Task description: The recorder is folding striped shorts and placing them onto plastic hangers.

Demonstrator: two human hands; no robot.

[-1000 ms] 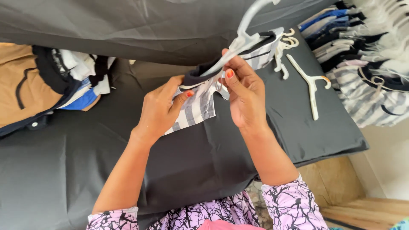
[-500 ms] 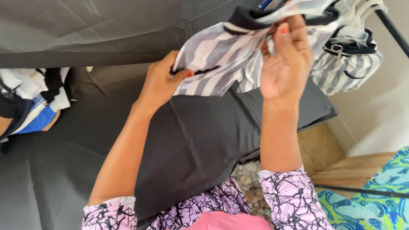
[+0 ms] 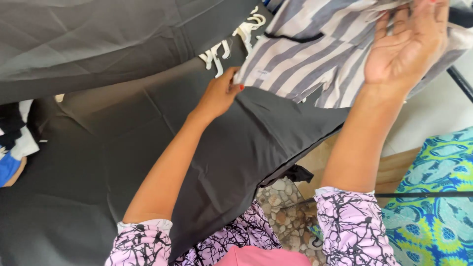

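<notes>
One grey-and-white striped garment [image 3: 315, 54] hangs raised at the top right of the view, above the far right corner of a surface covered in dark grey cloth [image 3: 148, 148]. A thin black trim line runs across its upper part. The left hand [image 3: 220, 93] reaches up to the garment's lower left corner and pinches the edge there between thumb and fingertips, closed on the fabric. The right hand [image 3: 406, 47] is lifted higher, at the top right edge of the view, palm turned toward the camera; its fingers curl over the upper part of the same garment and grip it, though the fingertips run partly out of the picture. Both forearms are bare, and the sleeves [image 3: 352, 221] at the bottom are pink-white with a black branching pattern.

Just left of the garment, a bunch of white plastic hangers [image 3: 236, 39] lies on the cloth near its far edge. At the left edge of the cloth sits a small heap of clothes [image 3: 15, 143] in black, white and blue. Below the near right corner of the cloth, a pebbled floor [image 3: 286, 207] shows, and a blue-green patterned fabric [image 3: 438, 197] fills the bottom right corner.
</notes>
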